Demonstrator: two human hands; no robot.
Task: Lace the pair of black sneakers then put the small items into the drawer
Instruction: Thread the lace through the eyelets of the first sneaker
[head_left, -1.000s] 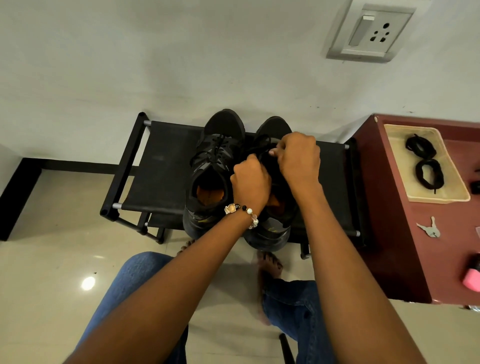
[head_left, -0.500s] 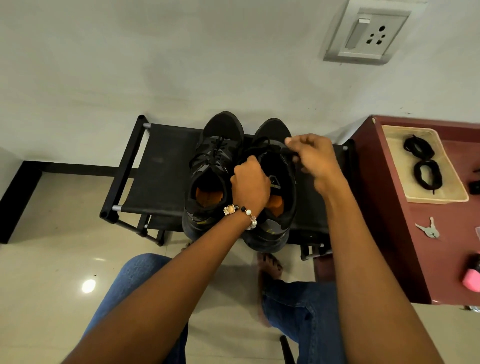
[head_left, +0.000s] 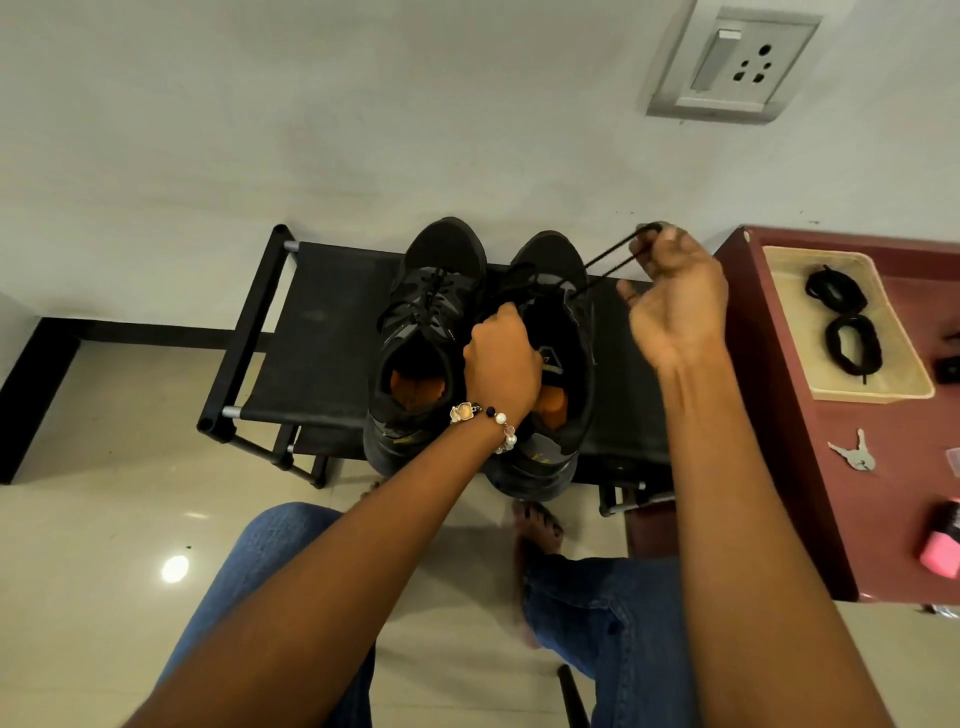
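Note:
Two black sneakers stand side by side on a black fabric shoe rack (head_left: 311, 332). The left sneaker (head_left: 426, 332) has its lace threaded. My left hand (head_left: 501, 361), with a bead bracelet at the wrist, grips the inner upper edge of the right sneaker (head_left: 561, 322). My right hand (head_left: 672, 293) is raised to the right of that shoe and pinches a black lace (head_left: 605, 267), which runs taut in two strands from the shoe's eyelets up to my fingers.
A maroon cabinet top (head_left: 883, 519) on the right carries a beige tray (head_left: 893, 392) with two coiled black laces (head_left: 844, 322), keys (head_left: 854, 454), a pink item (head_left: 943, 545) and a small dark item at the frame edge. A wall socket (head_left: 732, 65) is above. My jeans-clad legs and bare feet are below.
My right hand has moved from the right sneaker's tongue up and to the right, drawing the lace out taut. My left hand has stayed on the shoe.

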